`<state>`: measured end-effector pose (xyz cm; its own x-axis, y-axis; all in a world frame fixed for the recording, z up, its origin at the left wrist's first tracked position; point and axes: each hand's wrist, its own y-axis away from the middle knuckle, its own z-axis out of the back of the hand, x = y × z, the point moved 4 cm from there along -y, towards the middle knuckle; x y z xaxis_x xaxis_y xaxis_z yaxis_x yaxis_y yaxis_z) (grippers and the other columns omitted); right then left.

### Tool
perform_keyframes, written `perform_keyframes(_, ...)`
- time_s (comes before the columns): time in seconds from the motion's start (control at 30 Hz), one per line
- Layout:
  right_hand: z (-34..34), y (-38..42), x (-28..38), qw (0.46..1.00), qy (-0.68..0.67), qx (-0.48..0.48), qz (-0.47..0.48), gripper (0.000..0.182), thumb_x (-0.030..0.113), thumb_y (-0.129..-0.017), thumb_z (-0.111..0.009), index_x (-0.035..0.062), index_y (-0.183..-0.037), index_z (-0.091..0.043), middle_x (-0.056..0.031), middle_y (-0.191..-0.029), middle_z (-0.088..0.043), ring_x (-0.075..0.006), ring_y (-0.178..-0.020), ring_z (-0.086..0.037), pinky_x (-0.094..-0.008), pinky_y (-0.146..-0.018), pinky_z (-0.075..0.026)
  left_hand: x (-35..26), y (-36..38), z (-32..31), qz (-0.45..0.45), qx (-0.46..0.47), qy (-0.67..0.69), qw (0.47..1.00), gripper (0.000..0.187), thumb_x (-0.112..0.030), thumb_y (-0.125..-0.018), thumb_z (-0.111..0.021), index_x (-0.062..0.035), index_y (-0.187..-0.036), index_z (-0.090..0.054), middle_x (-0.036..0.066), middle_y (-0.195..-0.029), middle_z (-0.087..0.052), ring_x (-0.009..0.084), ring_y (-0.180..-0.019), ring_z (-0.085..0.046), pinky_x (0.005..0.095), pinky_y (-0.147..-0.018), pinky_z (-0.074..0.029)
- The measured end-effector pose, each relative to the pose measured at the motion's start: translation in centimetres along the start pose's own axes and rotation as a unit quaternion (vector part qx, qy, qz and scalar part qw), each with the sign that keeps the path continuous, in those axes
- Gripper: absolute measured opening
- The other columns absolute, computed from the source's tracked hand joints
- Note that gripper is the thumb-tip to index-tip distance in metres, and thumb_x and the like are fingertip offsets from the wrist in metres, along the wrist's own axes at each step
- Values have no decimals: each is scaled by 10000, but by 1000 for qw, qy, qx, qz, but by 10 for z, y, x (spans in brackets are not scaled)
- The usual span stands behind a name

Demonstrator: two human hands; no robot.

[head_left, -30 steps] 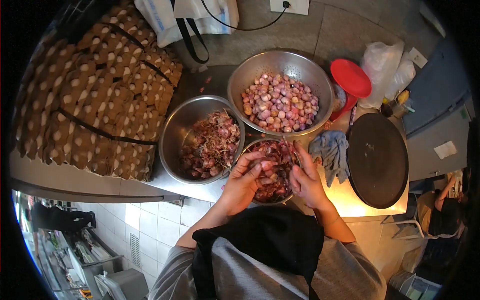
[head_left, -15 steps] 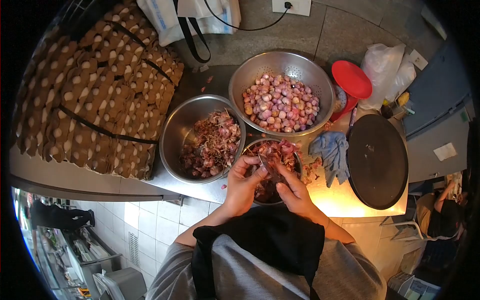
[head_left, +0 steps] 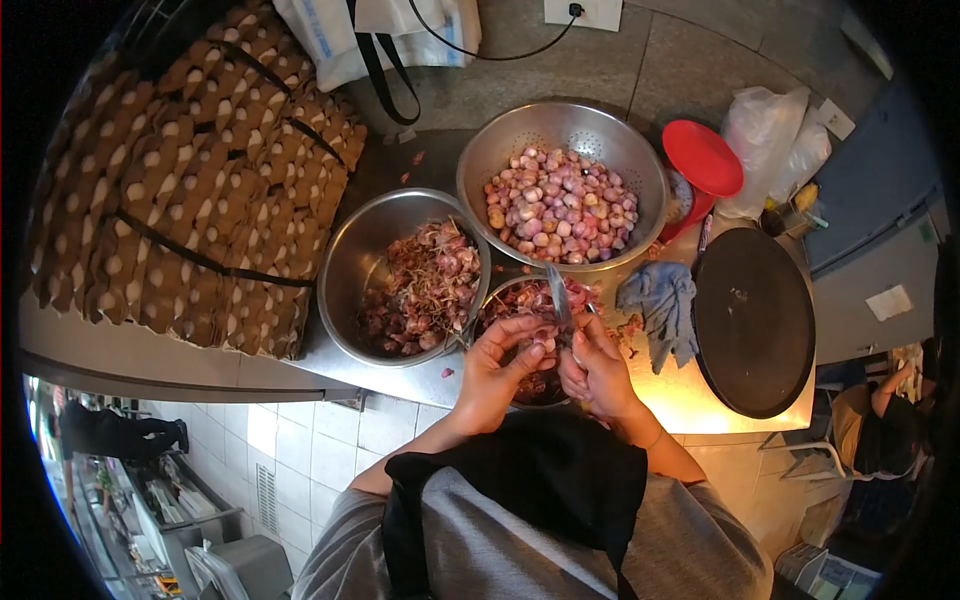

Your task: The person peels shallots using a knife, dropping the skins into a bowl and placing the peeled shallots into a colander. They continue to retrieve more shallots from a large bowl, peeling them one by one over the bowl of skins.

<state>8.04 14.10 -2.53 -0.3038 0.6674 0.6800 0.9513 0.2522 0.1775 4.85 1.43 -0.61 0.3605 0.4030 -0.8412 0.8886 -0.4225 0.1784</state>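
My left hand (head_left: 497, 362) pinches a small shallot (head_left: 545, 341) between thumb and fingers. Wrapped round a knife (head_left: 558, 292) is my right hand (head_left: 597, 372); the blade points up and away, close beside the shallot. Both hands are over a metal bowl (head_left: 510, 290) of reddish skins, partly hidden by them. To its left, a larger steel bowl (head_left: 340, 255) holds unpeeled shallots with dry roots. A perforated steel colander (head_left: 610, 130) behind contains many peeled shallots (head_left: 560, 205).
A blue cloth glove (head_left: 660, 305) and a round black tray (head_left: 755, 325) lie on the right of the steel counter (head_left: 650, 400). Behind them are a red lid (head_left: 703, 158) and plastic bags (head_left: 762, 140). Stacked egg trays (head_left: 190, 200) fill the left side. Other people stand farther off.
My right hand has turned, so the knife blade now points upward and shows more fully. The fingers of my left hand have shifted around the shallot. The bowls have stayed put.
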Motion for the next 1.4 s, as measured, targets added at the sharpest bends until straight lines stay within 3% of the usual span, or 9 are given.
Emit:
perform_keyframes(0.2,2,1,3,978,187,-64,66,443,189,-912,-413,127,-1328,-276,37,-567,-327,-41,-455,-294,-167,-413,-250,-5,-3,13,-30,-7,-18,999,272,14,-810,-551,-13,-1077,-505,79,-1037,-566,144,-950,-549,277,-809,-471)
perform_keyframes(0.3,-1,8,2,973,223,39,47,447,154,-908,-415,67,-1330,-298,-11,-725,-519,-95,-623,-506,-190,-568,-404,-9,-4,14,-11,-39,-24,999,255,9,-797,-573,-10,-1047,-530,69,-1011,-581,132,-926,-553,264,-808,-466)
perform_keyframes(0.37,-6,11,6,945,320,19,71,429,146,-904,-420,36,-1309,-326,-73,-972,-538,-163,-870,-528,-234,-755,-399,-9,-4,14,-16,-36,-36,999,249,12,-787,-585,-12,-1031,-546,69,-1010,-584,126,-924,-550,255,-809,-459)
perform_keyframes(0.47,-19,13,15,906,405,11,126,415,143,-895,-438,17,-1282,-359,-138,-1302,-399,-227,-1202,-385,-286,-975,-282,-12,-4,13,-41,-37,-68,996,247,9,-778,-602,-3,-1022,-563,57,-998,-587,102,-904,-544,233,-800,-443)
perform_keyframes(0.53,-21,13,19,849,488,18,200,402,148,-891,-447,21,-1267,-381,-140,-1267,-441,-226,-1168,-430,-286,-954,-315,-13,-4,14,-62,-39,-100,992,242,8,-777,-607,2,-1016,-572,48,-996,-584,90,-888,-541,219,-782,-438)
perform_keyframes(0.73,-21,16,24,824,550,-12,138,370,157,-882,-467,50,-1234,-425,-147,-1203,-495,-242,-1117,-480,-296,-912,-359,-16,-3,14,-71,-35,-156,984,208,1,-777,-609,-8,-985,-597,35,-1010,-571,81,-859,-533,201,-714,-441)
perform_keyframes(0.93,-19,14,20,832,502,-6,236,367,158,-880,-469,74,-1235,-425,-163,-1101,-546,-277,-1024,-544,-300,-844,-409,-19,-2,11,-52,-40,-150,986,226,2,-773,-612,-11,-999,-592,42,-1008,-590,77,-850,-538,201,-714,-443)
perform_keyframes(1.13,-18,16,25,792,593,-17,145,378,166,-876,-474,84,-1240,-413,-169,-1061,-558,-281,-960,-576,-309,-787,-435,-14,-3,15,-55,-25,-154,986,215,-13,-785,-609,-6,-999,-598,25,-1001,-555,77,-847,-527,190,-664,-441)
perform_keyframes(1.4,-17,15,23,821,536,-8,198,363,153,-878,-470,76,-1230,-421,-160,-1075,-555,-267,-965,-571,-299,-799,-427,-16,-2,12,-42,-34,-137,989,197,-9,-784,-608,2,-981,-601,28,-977,-561,77,-848,-526,191,-683,-440)
